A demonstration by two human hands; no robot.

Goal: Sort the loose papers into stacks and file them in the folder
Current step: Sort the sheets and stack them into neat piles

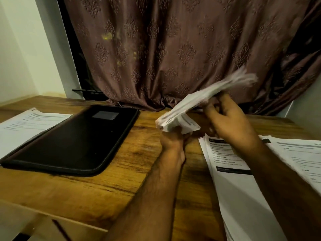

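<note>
The left hand [171, 141] is held raised, its fingers curled tight. The right hand [225, 117] is held just beside it, fingers bent.

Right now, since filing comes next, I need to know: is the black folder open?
No, the black folder lies closed and flat on the wooden table, while both hands hold a bundle of papers.

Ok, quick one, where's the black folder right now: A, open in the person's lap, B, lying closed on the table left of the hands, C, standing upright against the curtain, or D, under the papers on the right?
B: the black folder lies flat and closed on the wooden table, left of the left hand and right hand that grip the bundle of papers.
</note>
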